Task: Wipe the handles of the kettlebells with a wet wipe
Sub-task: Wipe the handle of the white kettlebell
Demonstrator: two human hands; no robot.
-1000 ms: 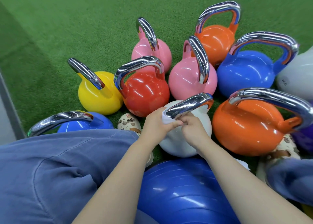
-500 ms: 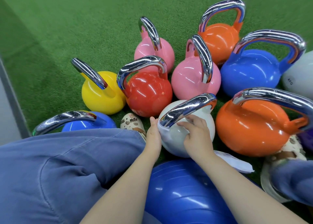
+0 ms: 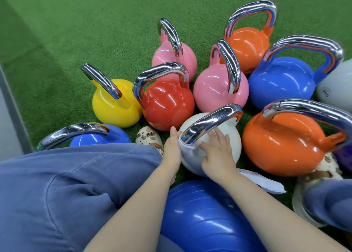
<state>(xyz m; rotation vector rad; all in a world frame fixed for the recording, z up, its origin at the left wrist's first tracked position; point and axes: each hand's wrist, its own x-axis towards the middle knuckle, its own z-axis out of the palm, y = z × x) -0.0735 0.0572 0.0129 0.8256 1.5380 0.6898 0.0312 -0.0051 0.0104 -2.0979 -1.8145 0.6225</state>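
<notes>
Chrome handles top every kettlebell on the green turf point(image 3: 76, 32). Counted by body colour: 2 pink, 2 orange, 2 blue, 1 red point(image 3: 167, 104), 1 yellow point(image 3: 112, 107), 1 white point(image 3: 219, 137) at lower centre, plus 1 pale grey body cut off at the right edge, handle out of view. The wet wipe point(image 3: 187, 150) wraps the near, lower-left end of the white kettlebell's handle point(image 3: 211, 121). The left hand point(image 3: 172, 149) presses the wipe from the left, fingers straight. The right hand point(image 3: 219, 152) rests on the white body with fingers spread, touching the wipe's edge. 1 blue exercise ball point(image 3: 205, 217) fills the bottom centre; 2 patterned clogs flank it.
</notes>
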